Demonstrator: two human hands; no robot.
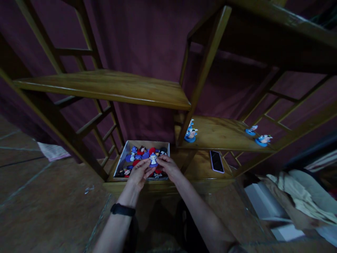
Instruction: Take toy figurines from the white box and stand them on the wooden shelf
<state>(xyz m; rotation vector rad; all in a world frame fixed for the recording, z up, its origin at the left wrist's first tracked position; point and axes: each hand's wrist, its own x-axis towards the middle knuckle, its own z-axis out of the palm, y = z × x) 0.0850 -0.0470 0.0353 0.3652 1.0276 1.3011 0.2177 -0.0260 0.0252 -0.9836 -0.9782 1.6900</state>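
A small figurine (153, 160) in white and purple is held upright between my two hands. My left hand (140, 173) pinches it from the left, by its base. From the right, the fingers of my right hand (167, 166) close on its other side. Just beneath and behind my hands sits an open cardboard box (121, 162) on the lowest shelf. Inside it lie several more figurines in purple, red and black, partly hidden by my hands.
On the middle shelf (216, 130) at right stand several blue-based figurines (190, 135). A phone (217, 161) lies on the lower shelf. The upper left shelf (105, 86) juts out above the box. White boxes (265, 202) and cloth (297, 191) lie on the floor at right.
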